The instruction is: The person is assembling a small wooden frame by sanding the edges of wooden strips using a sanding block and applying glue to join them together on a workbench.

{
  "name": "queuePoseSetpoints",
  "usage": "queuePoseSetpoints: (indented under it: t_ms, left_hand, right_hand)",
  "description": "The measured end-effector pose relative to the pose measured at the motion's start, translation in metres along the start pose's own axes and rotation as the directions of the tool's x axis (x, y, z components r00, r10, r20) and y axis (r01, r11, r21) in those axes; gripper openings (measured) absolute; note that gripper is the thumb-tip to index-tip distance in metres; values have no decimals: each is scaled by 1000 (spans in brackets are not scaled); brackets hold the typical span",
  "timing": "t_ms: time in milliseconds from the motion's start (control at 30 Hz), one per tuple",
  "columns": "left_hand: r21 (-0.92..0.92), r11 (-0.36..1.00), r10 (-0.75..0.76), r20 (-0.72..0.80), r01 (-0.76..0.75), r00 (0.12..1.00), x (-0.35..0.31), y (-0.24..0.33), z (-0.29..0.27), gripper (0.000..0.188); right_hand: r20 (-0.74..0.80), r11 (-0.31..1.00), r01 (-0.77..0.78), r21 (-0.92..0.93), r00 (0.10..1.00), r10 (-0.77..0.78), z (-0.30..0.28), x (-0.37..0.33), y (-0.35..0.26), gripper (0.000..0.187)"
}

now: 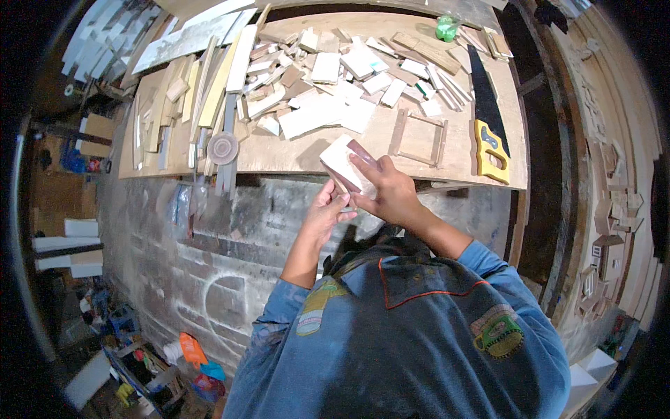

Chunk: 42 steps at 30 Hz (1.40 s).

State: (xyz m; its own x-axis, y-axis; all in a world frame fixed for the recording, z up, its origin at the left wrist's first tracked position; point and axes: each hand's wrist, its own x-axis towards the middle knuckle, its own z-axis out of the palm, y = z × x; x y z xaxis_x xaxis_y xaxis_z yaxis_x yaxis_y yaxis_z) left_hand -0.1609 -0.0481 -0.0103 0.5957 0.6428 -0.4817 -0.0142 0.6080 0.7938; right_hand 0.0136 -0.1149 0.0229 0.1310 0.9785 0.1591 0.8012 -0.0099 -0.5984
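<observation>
Just over the table's front edge, I hold a small boxy wooden piece [335,155] with a pale face and reddish-brown parts. My left hand [326,211] grips its lower edge between thumb and fingers. My right hand [394,187] is closed around its right side, fingers pressed on a reddish-brown area; I cannot tell whether that is a loose sheet or part of the piece. To the right, a small rectangular wooden frame [438,143] lies flat on the table. Beside it rests a handsaw [492,150] with a yellow handle and dark blade.
Many wood offcuts [324,68] are heaped across the wooden table [279,157]. Long strips [216,84] lie at the left, near a round disc [222,148]. A green plastic bottle piece [447,28] stands at the back right. Small wooden house-like pieces [611,241] sit along the far right.
</observation>
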Motion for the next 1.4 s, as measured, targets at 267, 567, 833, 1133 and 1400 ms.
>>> queuePoseSetpoints:
  t_ms: [267,567,833,1133,1400]
  left_hand:
    - [24,988,-157,99,156,983,18,-8,-26,13]
    - [21,985,-171,27,171,985,22,-25,-48,18]
    - [221,975,22,-163,15,986,8,-32,-29,16]
    - [31,999,-33,15,32,999,-31,30,-26,21]
    - [-78,995,-50,73,56,996,-64,36,-47,26]
  right_hand:
    - [20,997,65,-52,998,-64,-5,2,5,70]
    - [128,997,29,-72,992,-20,25,12,27,64]
    - [58,995,35,-91,998,-30,15,23,40,64]
    - [47,999,42,22,998,-43,-8,36,12,74]
    - [49,993,9,-119,999,-3,-5,59,16,69]
